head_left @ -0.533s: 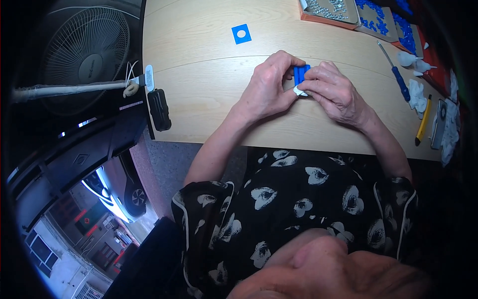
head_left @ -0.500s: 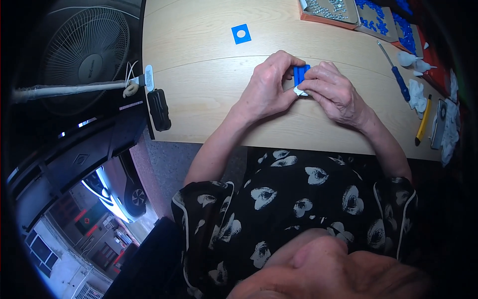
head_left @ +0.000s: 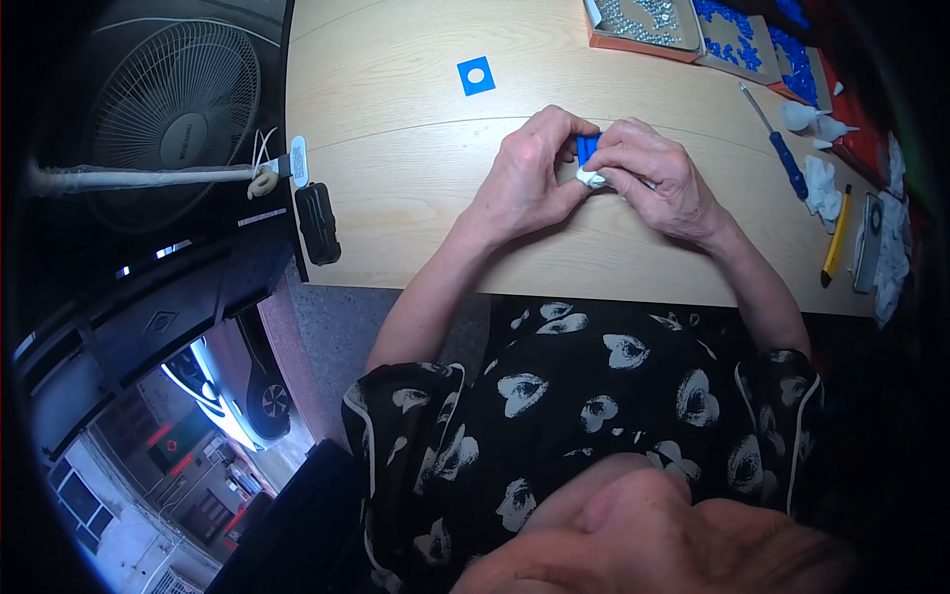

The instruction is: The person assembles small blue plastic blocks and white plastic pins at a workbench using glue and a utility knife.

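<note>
Pinching together on a small blue part [head_left: 587, 148], fingers of left hand [head_left: 529, 173] and right hand [head_left: 653, 173].

Hands together at the middle of the table

The left hand [head_left: 524, 178] and right hand [head_left: 658, 178] meet over a small part [head_left: 587, 150] on the table [head_left: 396, 198]. A square piece [head_left: 476, 76] lies behind them, to the left. Trays [head_left: 643, 25] sit at the far edge, right. A screwdriver [head_left: 777, 148] and a knife [head_left: 836, 238] lie right of the hands. A fan [head_left: 173, 94] stands left of the table.
</note>
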Motion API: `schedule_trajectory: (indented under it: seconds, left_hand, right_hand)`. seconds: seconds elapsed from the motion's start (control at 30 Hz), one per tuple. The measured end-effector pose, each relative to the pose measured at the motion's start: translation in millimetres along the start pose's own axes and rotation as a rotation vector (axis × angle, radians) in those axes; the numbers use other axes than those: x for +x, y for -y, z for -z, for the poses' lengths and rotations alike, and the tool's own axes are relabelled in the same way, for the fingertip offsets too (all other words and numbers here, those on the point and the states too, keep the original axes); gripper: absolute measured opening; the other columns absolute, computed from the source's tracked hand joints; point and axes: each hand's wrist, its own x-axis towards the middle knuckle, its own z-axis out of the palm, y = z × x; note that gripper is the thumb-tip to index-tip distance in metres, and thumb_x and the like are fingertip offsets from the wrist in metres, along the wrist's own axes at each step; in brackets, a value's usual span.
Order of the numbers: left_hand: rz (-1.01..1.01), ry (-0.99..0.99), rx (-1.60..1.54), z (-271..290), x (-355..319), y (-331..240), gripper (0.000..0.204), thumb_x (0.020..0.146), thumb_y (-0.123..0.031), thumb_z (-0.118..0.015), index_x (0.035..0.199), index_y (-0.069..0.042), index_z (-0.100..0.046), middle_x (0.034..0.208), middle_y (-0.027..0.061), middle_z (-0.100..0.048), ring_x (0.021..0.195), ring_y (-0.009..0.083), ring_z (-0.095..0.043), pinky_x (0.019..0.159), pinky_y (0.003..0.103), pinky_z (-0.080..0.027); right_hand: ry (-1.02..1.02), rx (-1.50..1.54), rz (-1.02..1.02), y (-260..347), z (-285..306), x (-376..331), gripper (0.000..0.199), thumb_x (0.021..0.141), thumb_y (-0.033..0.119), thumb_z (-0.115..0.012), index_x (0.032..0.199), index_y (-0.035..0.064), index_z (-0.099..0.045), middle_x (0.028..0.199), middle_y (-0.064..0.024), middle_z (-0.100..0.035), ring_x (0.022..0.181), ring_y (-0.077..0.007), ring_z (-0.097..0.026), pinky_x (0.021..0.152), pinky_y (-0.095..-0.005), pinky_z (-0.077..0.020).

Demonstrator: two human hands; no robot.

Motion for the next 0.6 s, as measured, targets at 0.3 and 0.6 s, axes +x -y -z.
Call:
schedule_trajectory:
  seconds: [0.3,0.6]
  left_hand:
    - [0.073,0.003,-0.093,7,-4,-8,0.038,0.076,-0.005,-0.078,0.107,0.001,-0.058,0.101,0.0157,-0.060,0.089,0.0264,-0.065,0.080,0.035,-0.056]
    - [-0.064,-0.109,-0.032,1,-8,-5,0.044,0.077,0.004,-0.063,0.120,0.005,-0.055,0.111,0.0206,-0.056,0.106,0.0369,-0.057,0.093,0.041,-0.050]
  right_hand:
    - [-0.196,0.179,-0.392,10,46,3,0.012,0.087,0.008,-0.058,0.089,-0.0015,-0.066,0.083,-0.0015,-0.060,0.073,-0.0079,-0.055,0.066,-0.0225,-0.0429]
    - [-0.222,-0.183,-0.250,-1,3,132,0.017,0.091,0.012,-0.063,0.100,-0.0030,-0.064,0.083,-0.0001,-0.063,0.071,-0.0041,-0.053,0.061,-0.0205,-0.0414]
